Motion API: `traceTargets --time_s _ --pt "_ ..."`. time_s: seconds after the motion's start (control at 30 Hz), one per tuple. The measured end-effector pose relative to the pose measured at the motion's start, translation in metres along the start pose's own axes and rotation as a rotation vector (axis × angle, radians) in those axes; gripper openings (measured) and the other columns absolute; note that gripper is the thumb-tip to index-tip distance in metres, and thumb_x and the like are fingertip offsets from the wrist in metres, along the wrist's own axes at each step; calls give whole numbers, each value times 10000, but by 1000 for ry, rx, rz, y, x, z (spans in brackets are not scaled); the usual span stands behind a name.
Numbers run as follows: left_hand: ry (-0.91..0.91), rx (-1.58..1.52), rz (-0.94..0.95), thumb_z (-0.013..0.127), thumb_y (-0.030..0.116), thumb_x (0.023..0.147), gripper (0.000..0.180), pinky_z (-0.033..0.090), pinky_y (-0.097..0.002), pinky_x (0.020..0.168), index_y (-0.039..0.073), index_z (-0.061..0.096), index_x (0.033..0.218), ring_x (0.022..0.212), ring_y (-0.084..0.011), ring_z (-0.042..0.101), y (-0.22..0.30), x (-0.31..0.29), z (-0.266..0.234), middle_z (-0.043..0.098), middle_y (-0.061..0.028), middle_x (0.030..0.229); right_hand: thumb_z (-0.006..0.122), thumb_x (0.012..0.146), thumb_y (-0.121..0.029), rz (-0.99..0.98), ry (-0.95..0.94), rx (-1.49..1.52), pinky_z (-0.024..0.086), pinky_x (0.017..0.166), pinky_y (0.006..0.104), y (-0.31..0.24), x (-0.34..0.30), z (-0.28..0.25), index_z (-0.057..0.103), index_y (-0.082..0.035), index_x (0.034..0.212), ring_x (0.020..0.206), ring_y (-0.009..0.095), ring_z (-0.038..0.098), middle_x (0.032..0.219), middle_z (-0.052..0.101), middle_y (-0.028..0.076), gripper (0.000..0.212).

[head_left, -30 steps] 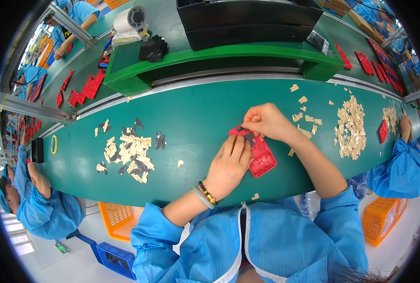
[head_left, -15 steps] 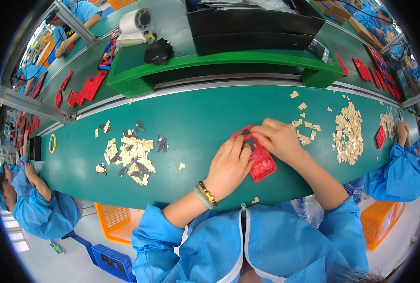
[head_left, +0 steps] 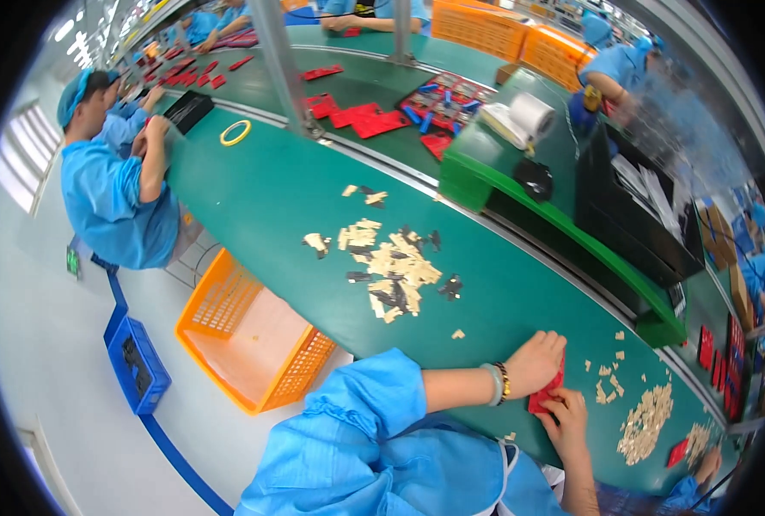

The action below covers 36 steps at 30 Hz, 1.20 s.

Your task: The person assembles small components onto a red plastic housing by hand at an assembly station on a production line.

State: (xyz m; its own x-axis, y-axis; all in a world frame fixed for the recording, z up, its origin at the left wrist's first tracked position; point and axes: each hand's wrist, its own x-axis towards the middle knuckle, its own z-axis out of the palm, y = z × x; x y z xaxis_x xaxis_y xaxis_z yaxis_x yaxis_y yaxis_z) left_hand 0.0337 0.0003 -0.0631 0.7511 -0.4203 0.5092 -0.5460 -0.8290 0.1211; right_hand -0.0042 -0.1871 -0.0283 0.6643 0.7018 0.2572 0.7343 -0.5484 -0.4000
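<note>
Over the green work surface (head_left: pixel 486 318), my left hand (head_left: pixel 539 361) curls round the far part of a small red plastic case (head_left: pixel 544 397) and covers much of it. My right hand (head_left: pixel 567 420) pinches the case at its near end, thumb and fingers close together. What lies inside the case is hidden by my hands. To the left is a loose heap of small cream and black pieces (head_left: pixel 404 268). A larger pile of cream pieces (head_left: pixel 646 426) lies beyond my right hand, with several strays (head_left: pixel 608 385) between.
A green raised shelf (head_left: pixel 563 245) with a black bin (head_left: pixel 640 202) borders the far side. A yellow tape ring (head_left: pixel 235 132) lies at the far left. An orange basket (head_left: pixel 253 344) and a blue crate (head_left: pixel 137 365) stand on the floor. A co-worker (head_left: pixel 120 185) sits left.
The view has swung to the left, tilting the scene. My right hand has gone from the case's far end to its near end, while my left hand now covers the far end.
</note>
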Motion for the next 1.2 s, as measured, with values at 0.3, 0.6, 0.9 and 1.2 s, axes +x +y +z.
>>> traceTargets --time_s 0.3,0.6,0.9,1.2 --pt "-58 -110 -27 554 180 757 196 374 -335 769 40 689 783 905 -236 460 -2 1 -2 503 -84 953 778 654 -100 160 20 -21 476 747 375 -12 -2 0 674 -54 858 885 293 559 1021 593 107 233" --pt "76 -533 -68 687 231 788 605 422 -425 924 3 472 1306 1156 -324 492 -26 -6 -96 531 -168 1218 727 768 -183 -57 135 -183 516 773 376 -2 52 7 618 -76 981 929 290 612 1024 616 94 262" --pt "-628 -312 566 633 372 849 658 317 -449 1089 50 441 1390 1341 -332 375 31 -78 -89 363 -159 1485 546 773 -37 91 513 -226 465 820 430 98 155 23 586 -25 996 1015 313 565 1031 576 137 227" --pt "-499 -250 493 583 450 866 783 207 -448 1163 -52 344 1417 1411 -361 269 96 84 28 291 -229 1511 522 735 2 461 666 -89 434 939 435 179 -23 -80 680 -72 967 1063 329 565 1034 651 128 290"
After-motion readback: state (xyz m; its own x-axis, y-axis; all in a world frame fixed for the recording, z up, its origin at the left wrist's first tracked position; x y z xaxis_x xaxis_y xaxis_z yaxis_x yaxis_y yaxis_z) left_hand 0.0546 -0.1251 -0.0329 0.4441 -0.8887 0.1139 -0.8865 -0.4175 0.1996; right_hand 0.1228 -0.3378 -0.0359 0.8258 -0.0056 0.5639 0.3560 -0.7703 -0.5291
